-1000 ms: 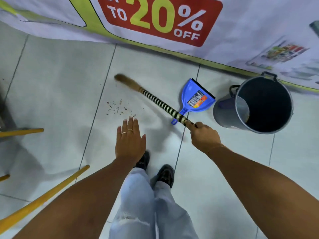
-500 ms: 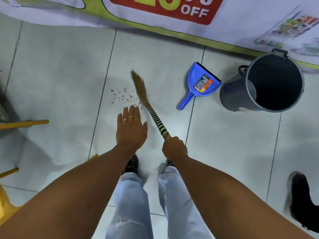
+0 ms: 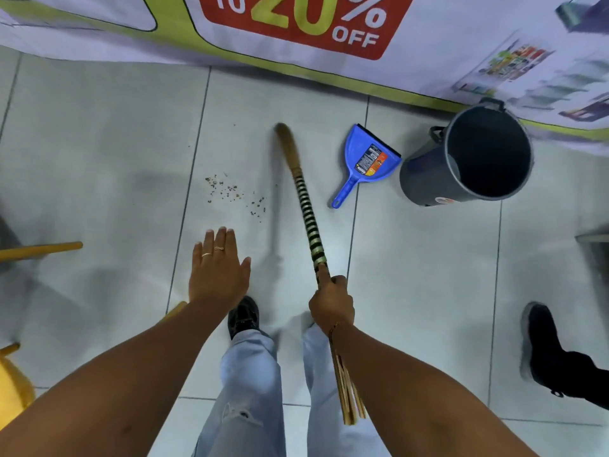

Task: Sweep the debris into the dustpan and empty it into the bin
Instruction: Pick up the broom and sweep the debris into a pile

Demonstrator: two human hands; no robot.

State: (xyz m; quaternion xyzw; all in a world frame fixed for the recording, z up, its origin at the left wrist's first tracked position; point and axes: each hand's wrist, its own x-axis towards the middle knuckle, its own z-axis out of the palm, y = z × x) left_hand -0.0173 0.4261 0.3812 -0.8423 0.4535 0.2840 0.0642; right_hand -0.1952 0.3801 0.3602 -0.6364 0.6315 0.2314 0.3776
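On the pale tiled floor (image 3: 99, 127), a person is standing and looking down at both outstretched arms. Right hand (image 3: 331, 303) is wrapping fully closed around the broom (image 3: 304, 199), fist tight on the handle where the black-and-pale striped binding ends; loose stick ends are sticking out behind the wrist. Broom is pointing away from the body, its brown tip blurred, lying between the debris and the dustpan. Left hand (image 3: 217, 268) is spreading flat and open, palm down, fingers together, holding nothing and touching nothing; 2 rings are showing on the fingers.

Debris (image 3: 230, 192), a scatter of small brown specks, is sitting just ahead of the left hand, left of the broom. Blue dustpan (image 3: 369, 159) is lying flat on the floor to the right of the broom, handle toward the person, just beside the bin. It is carrying a sticker in black, orange and red; the print is too small to read. Grey bin (image 3: 425, 183) is leaning, open mouth facing the camera, dark inside, with a small round red mark low on its wall, unreadable.

Banner (image 3: 461, 44) is running along the far edge of the floor, reading "20% OFF" on a red panel, with small product pictures at the right.

Yellow poles (image 3: 43, 249) are poking in at left. A black shoe (image 3: 540, 344) of another person is showing at right.
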